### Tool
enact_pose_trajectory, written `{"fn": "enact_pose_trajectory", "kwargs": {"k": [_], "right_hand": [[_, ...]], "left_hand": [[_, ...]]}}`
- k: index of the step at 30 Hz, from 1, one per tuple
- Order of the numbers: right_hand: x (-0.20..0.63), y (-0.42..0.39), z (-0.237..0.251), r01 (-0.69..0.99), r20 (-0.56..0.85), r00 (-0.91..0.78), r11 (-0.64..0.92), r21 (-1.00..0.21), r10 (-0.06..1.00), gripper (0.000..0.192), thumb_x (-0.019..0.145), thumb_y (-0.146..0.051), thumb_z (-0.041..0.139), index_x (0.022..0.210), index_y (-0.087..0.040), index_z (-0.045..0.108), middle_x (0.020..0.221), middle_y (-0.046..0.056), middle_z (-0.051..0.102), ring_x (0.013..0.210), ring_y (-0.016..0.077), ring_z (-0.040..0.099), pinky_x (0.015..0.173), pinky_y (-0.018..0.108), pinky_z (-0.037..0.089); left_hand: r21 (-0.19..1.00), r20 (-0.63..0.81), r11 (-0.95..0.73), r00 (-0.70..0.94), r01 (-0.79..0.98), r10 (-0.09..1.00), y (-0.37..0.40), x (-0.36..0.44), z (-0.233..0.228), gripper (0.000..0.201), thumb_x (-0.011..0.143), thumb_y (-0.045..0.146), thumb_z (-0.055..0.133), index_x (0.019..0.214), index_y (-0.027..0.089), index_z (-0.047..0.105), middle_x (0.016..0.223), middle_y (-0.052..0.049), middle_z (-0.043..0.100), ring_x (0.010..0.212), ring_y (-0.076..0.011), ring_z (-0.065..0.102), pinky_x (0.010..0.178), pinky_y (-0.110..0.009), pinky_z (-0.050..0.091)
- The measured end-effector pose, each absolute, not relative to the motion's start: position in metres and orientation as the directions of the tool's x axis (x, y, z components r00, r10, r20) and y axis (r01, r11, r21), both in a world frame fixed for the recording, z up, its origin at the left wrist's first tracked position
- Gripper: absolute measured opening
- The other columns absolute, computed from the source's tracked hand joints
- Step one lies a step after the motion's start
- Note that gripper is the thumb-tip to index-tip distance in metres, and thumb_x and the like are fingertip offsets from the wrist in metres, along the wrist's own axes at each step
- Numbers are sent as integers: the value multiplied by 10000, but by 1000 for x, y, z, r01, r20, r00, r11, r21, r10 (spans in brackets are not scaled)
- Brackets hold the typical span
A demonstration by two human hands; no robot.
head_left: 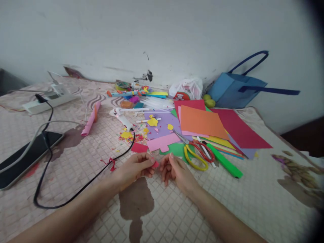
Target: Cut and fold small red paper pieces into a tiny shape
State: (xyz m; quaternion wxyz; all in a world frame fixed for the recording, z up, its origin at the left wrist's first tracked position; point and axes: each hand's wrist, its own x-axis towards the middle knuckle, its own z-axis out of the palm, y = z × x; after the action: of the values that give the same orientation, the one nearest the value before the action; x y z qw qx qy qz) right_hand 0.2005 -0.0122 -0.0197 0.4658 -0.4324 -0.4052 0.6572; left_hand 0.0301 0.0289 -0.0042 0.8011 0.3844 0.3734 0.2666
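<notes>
My left hand [135, 168] pinches a small red paper piece [155, 164] between thumb and fingers, low over the patterned cloth. My right hand [174, 168] sits right beside it, fingers curled toward the same piece and touching it at the tip. A larger red paper scrap [139, 147] lies just beyond my left hand. Scissors with yellow and red handles [198, 153] and a green marker [225, 165] lie to the right of my right hand.
Stacked coloured paper sheets [202, 121] lie at centre right, a glue gun [121, 118] with its black cable [76, 192] at centre left. A tablet [22, 158] and power strip [48, 101] sit left. A blue bag [233, 89] leans on the wall.
</notes>
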Motion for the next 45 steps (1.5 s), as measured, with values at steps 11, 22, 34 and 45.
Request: {"fn": "enact_pose_trajectory", "kwargs": {"k": [11,22,34,45], "right_hand": [[195,-19,-14,-114,-170,-145,-187,-976,975,398,832,-545,503,712,-170,563,592,-1,563,448,101,517,383,207,424],[189,-22,-20,-303,-211,-101,-233,-924,972,362,854,-505,503,718,-177,574,649,3,573,501,109,523,405,219,407],[192,-20,-19,-258,-182,-168,-222,-941,969,290,844,-428,556,704,-174,559,602,-10,566,491,101,509,415,207,414],[187,-14,-13,-308,-254,-181,-300,-903,950,455,796,-598,514,682,-163,581,587,9,575,470,108,512,371,207,423]], "left_hand": [[899,-296,427,589,-95,752,23,29,-13,260,732,356,692,751,127,569,650,0,607,560,-82,555,578,-221,430],[842,-277,506,659,-184,700,27,30,-15,281,742,366,690,753,132,534,707,-10,609,569,-79,556,579,-225,452],[909,-238,402,657,-108,716,20,30,-10,302,719,397,694,754,123,571,707,-8,602,574,-85,543,579,-234,447],[881,-274,456,651,-125,708,25,35,-9,255,736,331,700,753,121,555,667,-7,607,543,-65,535,546,-203,425]]}}
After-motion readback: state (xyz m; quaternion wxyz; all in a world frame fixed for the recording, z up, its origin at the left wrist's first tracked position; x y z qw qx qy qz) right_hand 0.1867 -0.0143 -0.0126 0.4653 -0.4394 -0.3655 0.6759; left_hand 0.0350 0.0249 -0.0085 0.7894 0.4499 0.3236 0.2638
